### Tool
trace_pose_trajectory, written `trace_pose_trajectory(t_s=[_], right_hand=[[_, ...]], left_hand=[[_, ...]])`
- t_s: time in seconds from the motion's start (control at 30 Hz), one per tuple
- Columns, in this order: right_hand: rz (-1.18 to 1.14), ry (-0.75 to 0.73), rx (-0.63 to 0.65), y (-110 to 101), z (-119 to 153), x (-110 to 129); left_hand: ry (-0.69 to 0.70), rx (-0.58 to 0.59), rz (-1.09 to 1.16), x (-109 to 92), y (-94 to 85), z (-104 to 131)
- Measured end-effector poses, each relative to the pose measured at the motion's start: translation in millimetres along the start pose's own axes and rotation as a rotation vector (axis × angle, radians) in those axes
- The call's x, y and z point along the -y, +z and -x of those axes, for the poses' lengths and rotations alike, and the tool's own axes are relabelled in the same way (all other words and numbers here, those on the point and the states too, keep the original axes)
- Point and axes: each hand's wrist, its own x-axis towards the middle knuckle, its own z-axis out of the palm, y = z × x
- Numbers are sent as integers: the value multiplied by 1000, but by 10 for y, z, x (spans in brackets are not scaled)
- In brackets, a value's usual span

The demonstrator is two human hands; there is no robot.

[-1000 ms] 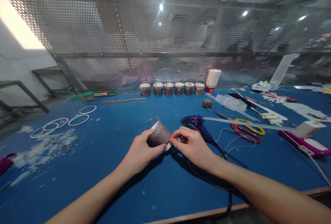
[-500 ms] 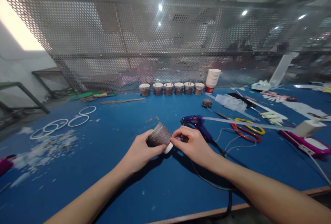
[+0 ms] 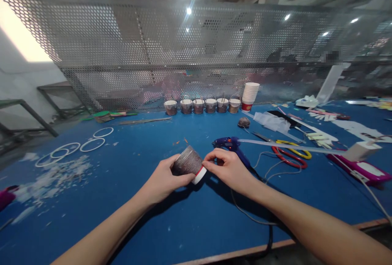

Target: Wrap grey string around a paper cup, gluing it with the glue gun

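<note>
My left hand (image 3: 167, 177) is wrapped round a paper cup (image 3: 188, 163) wound with grey-brown cord, tilted above the blue table. A red stripe and a white band of the cup stay bare at the end toward my right hand. Thumb and fingers of my right hand (image 3: 225, 167) are pinched together against that edge, at the cord. A loose length of cord (image 3: 240, 210) trails on the table below the right wrist. Just behind the right hand lies a blue hot glue gun (image 3: 228, 142) with a long glue stick in its back.
Several cord-wrapped cups (image 3: 210, 105) line the mesh screen (image 3: 122, 52), beside a stack of paper cups (image 3: 250, 95). A cord ball (image 3: 244, 122), scissors (image 3: 290, 156) and a magenta device (image 3: 361, 169) lie to the right. White rings (image 3: 92, 144) and scraps (image 3: 61, 179) are left.
The cup has turned slightly in my left hand, so more of its red stripe and white band shows. My right hand stays pinched at its edge.
</note>
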Motion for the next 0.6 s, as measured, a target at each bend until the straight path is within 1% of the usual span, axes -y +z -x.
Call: trace_pose_trajectory(t_s=[0.2,0.3,0.4,0.53,0.6], right_hand=[[-53,95,42,-32,-18,39],[-82,151,67,-41,-21,60],[-126,198,100,-38,-21,66],[-256,257,132,-13,-24,32],[-321,303,129,3,-24,4]], left_hand=[[3,-1,29,-13,-32,8],[25,-5,88,29,-50,-4],[47,22,162,89,-61,-18],[55,53,203,144,-78,-25],[89,60,190,149,-95,-23]])
